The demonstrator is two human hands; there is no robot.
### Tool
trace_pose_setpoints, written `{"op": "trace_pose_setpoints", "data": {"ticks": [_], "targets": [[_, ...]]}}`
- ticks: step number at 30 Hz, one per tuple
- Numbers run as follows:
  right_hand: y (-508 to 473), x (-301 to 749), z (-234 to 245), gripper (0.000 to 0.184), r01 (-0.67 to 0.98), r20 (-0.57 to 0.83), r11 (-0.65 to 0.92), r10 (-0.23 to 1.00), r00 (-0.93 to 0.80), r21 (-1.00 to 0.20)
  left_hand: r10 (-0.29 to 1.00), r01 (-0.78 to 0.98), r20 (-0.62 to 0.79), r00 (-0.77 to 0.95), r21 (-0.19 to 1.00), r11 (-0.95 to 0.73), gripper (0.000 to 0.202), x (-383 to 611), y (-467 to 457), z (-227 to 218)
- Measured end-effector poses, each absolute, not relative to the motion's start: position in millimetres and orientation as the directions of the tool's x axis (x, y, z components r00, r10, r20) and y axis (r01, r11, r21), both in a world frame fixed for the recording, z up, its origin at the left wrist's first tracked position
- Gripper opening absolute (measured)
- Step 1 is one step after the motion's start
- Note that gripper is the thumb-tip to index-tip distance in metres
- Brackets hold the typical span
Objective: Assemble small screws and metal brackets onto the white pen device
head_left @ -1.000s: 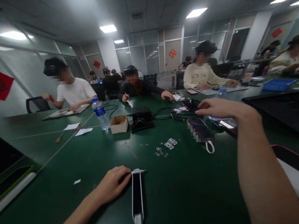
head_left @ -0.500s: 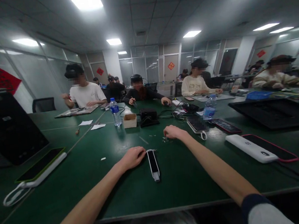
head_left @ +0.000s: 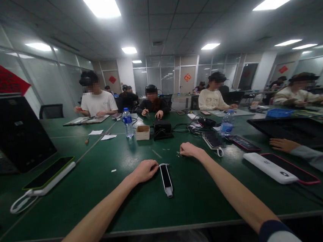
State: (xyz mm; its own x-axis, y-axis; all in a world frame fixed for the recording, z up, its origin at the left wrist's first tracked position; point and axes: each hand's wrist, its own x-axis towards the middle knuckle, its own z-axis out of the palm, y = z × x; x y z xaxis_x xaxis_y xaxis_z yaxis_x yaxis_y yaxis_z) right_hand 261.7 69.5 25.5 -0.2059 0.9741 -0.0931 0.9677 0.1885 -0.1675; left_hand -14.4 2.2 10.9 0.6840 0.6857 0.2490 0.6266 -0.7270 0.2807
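Observation:
My left hand (head_left: 144,170) rests on the green table (head_left: 106,202) with curled fingers touching the upper left end of a narrow black and silver bar (head_left: 166,178) that lies lengthwise in front of me. My right hand (head_left: 189,149) lies palm down farther out, fingers bent over small metal parts (head_left: 178,154), which it mostly hides. Whether it holds any of them is not visible.
A phone (head_left: 212,139) and a water bottle (head_left: 226,123) sit right of my right hand, then a white power bank (head_left: 270,167) with a red-edged phone. A neighbour's hand (head_left: 282,144) rests at right. A monitor (head_left: 11,131) stands left. A bottle (head_left: 127,122), box (head_left: 142,132) and cables lie ahead.
My right hand came back from the far cables to the small metal parts. The view pulled back and rose. A neighbour's hand appeared at right. My left hand stayed by the bar.

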Motion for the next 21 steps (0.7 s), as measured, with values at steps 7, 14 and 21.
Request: {"op": "trace_pose_setpoints", "data": {"ticks": [7, 14, 21], "targets": [[47, 251, 27, 0.01, 0.889, 0.07, 0.357, 0.933, -0.352, -0.285, 0.679, 0.628, 0.268, 0.683, 0.259, -0.734, 0.022, -15, 5, 7], [16, 223, 26, 0.011, 0.712, 0.174, 0.5, 0.858, -0.482, -0.493, 0.68, 0.643, 0.278, 0.679, 0.222, -0.733, 0.021, -14, 5, 6], [12, 223, 24, 0.01, 0.673, 0.236, 0.497, 0.863, -0.446, -0.547, 0.681, 0.642, 0.263, 0.683, 0.229, -0.732, 0.021, -14, 3, 8]]}}
